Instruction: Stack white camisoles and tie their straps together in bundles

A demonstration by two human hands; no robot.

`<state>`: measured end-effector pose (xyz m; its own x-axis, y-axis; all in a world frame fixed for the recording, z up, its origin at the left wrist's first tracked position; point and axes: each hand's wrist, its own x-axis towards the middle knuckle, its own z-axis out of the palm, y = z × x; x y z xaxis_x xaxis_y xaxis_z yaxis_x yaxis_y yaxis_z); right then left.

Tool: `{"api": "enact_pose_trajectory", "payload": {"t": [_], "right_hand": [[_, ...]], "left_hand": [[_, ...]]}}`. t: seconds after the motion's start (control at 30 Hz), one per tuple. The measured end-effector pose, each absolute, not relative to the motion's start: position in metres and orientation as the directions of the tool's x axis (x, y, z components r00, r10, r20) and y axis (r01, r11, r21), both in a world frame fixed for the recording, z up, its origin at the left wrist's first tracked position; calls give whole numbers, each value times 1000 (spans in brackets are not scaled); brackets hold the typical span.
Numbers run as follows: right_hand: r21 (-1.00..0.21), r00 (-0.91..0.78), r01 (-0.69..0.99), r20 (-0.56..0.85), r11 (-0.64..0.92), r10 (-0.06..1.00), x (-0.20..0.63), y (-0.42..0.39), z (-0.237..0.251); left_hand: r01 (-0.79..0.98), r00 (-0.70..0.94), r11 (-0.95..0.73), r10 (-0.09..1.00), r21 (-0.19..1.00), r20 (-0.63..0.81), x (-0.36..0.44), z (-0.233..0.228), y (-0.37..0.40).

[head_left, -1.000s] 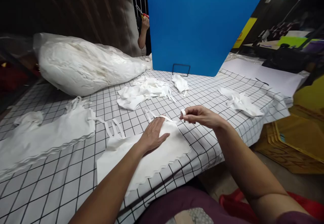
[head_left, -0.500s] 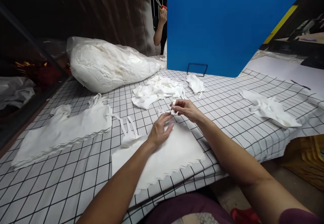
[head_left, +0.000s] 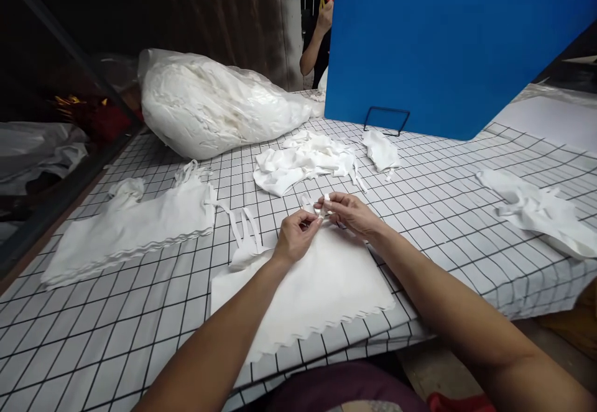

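A white camisole (head_left: 331, 288) with a wavy hem lies flat before me, hem towards my body. At its top right corner, my left hand (head_left: 297, 235) pinches the thin white shoulder strap (head_left: 319, 209) between thumb and fingertips. My right hand (head_left: 352, 213) is closed on the same strap, just right of the left one; a loop of it shows above the fingers. The camisole's other straps (head_left: 247, 228) lie loose at its left corner. Fingers hide exactly how the strap runs between both hands.
On the left lies a stack of white camisoles (head_left: 135, 228). Crumpled white garments (head_left: 308, 160) sit beyond my hands, others (head_left: 541, 207) at right. A large plastic bag (head_left: 209, 107) and a blue board (head_left: 433, 45) stand behind. Another person's hand (head_left: 325, 19) holds scissors at the back.
My left hand has gone from open over the camisole to pinching the strap beside my right hand. The view has shifted slightly, moving the scene's right side outward.
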<state>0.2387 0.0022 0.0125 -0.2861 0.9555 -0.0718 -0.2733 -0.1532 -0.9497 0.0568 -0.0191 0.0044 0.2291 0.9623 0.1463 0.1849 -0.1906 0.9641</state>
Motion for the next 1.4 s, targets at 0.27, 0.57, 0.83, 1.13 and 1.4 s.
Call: {"api": "enact_pose_trajectory", "payload": {"t": [0.27, 0.57, 0.83, 1.13, 1.4], "right_hand": [[-901, -169, -409, -78, -142, 983, 255, 8, 29], [-970, -78, -230, -67, -83, 995, 254, 18, 11], [-756, 54, 627, 282, 187, 958, 263, 9, 19], [-677, -669, 447, 181, 585, 721, 254, -4, 33], [-652, -677, 497, 121, 572, 726, 260, 0, 29]], "left_hand": [[224, 333, -182, 938, 957, 100, 55, 1, -21], [262, 457, -218, 886, 940, 78, 50, 11, -23], [292, 408, -240, 907, 926, 107, 51, 6, -22], [408, 408, -394, 886, 824, 222, 50, 9, -23], [509, 449, -433, 871, 744, 199, 46, 24, -30]]}}
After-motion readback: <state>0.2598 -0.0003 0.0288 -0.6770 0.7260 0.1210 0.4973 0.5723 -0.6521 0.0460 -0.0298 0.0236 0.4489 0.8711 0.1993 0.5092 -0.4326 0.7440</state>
